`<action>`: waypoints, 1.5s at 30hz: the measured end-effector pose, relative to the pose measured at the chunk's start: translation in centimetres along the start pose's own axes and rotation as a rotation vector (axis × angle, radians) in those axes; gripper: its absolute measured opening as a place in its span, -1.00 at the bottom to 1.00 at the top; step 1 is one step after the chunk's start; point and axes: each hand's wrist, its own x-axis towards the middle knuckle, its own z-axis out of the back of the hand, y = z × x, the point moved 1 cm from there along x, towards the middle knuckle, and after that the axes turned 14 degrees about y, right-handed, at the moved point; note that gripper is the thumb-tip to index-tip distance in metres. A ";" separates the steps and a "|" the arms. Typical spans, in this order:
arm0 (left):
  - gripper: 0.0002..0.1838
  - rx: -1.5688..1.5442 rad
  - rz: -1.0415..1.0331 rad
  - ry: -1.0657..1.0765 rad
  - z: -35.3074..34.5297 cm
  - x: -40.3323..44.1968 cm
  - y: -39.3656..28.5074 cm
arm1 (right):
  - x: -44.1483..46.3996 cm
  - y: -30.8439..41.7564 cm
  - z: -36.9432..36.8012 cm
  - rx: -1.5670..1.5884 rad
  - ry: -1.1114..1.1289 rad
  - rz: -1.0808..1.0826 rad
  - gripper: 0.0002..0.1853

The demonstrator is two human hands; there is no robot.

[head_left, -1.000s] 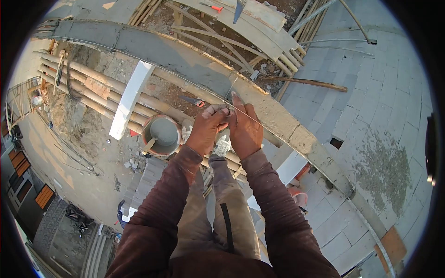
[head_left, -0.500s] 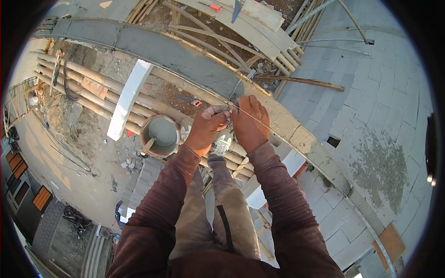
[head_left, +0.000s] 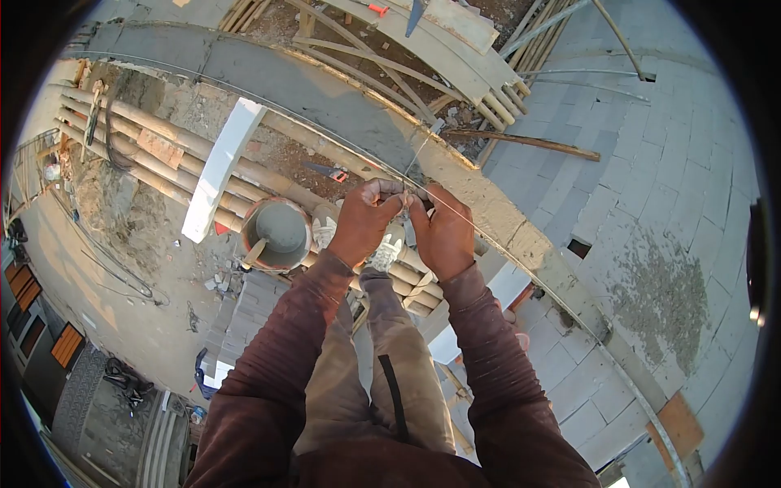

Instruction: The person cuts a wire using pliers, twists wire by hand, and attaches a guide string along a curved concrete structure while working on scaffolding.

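My left hand [head_left: 366,218] and my right hand [head_left: 442,232] meet at the near edge of a curved concrete ledge [head_left: 325,111]. The fingers of both are pinched together around the thin string [head_left: 421,150], whose short piece crosses the ledge. A long taut line [head_left: 378,157] follows the ledge's edge and passes by my fingertips. Exactly what lies between the fingertips is too small to make out. Wet grey mortar covers the ledge to the left of my hands; the stretch to the right is rougher and tan.
A bucket of mortar [head_left: 277,233] with a wooden handle in it stands left of my feet. Bamboo poles [head_left: 167,172], a white board [head_left: 223,169] and a handsaw [head_left: 327,172] lie below the ledge. A wooden stick [head_left: 529,143] rests beyond it, beside grey blockwork [head_left: 651,163].
My right hand's raised fingers have come down and curled beside the left fingertips. Both hands have shifted slightly lower, and the view has moved a little.
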 end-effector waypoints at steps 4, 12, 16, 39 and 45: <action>-0.72 -0.240 0.017 0.044 0.5 -0.4 -0.3 | -0.9 1.6 -2.0 -0.013 -0.186 0.084 -0.90; -0.72 0.250 0.068 0.027 0.7 -0.4 -2.6 | -2.2 0.6 -2.4 -0.143 -0.367 0.145 -0.84; -0.73 0.359 0.060 -0.020 0.3 -0.8 -3.3 | -1.5 -0.3 -3.3 -0.198 -0.378 0.124 -0.88; -0.68 -0.090 0.049 -0.136 -0.8 -2.4 -2.5 | -2.3 -0.6 -3.5 0.086 -0.176 -0.032 -0.81; -0.72 0.169 -0.020 -0.089 0.0 -1.9 0.0 | -1.0 -2.6 -2.1 0.655 0.036 -0.103 -0.84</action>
